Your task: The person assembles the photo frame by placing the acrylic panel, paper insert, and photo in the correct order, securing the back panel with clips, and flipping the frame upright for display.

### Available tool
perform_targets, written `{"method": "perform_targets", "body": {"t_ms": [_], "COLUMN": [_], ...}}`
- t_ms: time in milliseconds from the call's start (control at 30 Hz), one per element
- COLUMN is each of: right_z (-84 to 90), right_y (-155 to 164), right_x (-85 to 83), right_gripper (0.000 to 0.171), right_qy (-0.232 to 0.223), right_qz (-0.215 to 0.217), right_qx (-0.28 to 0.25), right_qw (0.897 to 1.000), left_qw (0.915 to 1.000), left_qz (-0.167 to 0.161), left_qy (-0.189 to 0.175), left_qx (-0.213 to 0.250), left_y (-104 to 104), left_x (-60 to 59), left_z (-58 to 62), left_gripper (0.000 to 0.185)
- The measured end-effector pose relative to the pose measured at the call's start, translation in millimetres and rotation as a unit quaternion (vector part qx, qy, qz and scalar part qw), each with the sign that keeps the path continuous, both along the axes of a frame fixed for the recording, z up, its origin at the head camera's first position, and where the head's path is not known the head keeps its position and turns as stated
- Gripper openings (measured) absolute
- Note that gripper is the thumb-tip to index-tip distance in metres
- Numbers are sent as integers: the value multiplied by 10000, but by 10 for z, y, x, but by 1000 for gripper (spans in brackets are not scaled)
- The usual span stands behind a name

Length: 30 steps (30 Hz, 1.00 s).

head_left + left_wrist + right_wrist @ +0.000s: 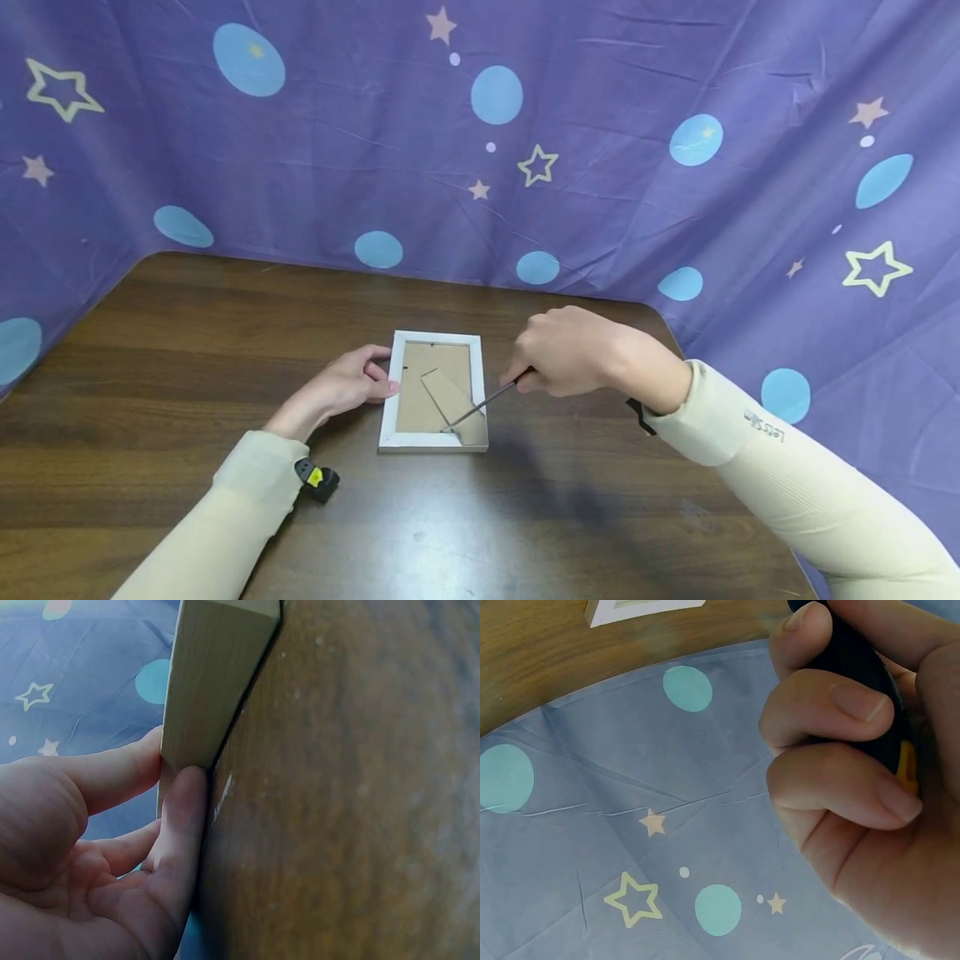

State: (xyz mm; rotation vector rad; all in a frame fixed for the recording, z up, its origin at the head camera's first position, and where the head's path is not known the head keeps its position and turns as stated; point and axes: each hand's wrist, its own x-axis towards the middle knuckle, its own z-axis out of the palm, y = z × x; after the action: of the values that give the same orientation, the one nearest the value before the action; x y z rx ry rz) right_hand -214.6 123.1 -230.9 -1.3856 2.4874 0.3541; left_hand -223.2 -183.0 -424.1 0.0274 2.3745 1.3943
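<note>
The head view shows a picture frame [477, 371] lying flat on the brown bench [300, 300], with its back facing up. It is between the person's two hands. The left hand [348, 383] is right at the frame's left side. Its thumb [387, 389] rests on the white edge, and other fingers touch the side. In the left wrist view, one finger [184, 810] lies flat against the side of the frame, close to the bench. So the left fingers pinch the frame's edge.

The right hand [566, 350] is up in the air, to the right of the frame. Its fingers curl tight around a screwdriver [486, 401]. The right wrist view shows them wrapped around its dark handle [855, 667], which has a bit of yellow. These fingers are apart from the frame, and only the thin rod reaches over it. The rod's end is near the bottom of the brown board [412, 400], beside the slanted flap [452, 396]. I cannot tell if the tip touches. The flap leans across the board toward the frame's bottom right corner. Behind the bench hangs a purple cloth [420, 167] with stars and blue dots.
</note>
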Motion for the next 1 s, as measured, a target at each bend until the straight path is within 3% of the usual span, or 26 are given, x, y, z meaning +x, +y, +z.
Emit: {"method": "perform_targets", "body": {"t_ms": [233,467,1000], "right_z": [-3,-20,-106], "right_y": [-20,-50,-8], "right_x": [17,-66,-512], "right_gripper": [24,24,26], "right_qy": [-53,-583,-1635], "right_qz": [-294,-1099,-1312], "right_qx": [87,291,578], "right_qw": [9995,9918,9761], "left_qw": [10000,9999,9999], "left_qz": [-16,-30,-85], "left_qy": [-34,-42,69], "left_qx": [-29,-102,-80], "left_y": [0,-4,-7], "left_x": [-11,-22,-16], "left_z": [-13,-4,-1], "left_gripper": [77,78,78]}}
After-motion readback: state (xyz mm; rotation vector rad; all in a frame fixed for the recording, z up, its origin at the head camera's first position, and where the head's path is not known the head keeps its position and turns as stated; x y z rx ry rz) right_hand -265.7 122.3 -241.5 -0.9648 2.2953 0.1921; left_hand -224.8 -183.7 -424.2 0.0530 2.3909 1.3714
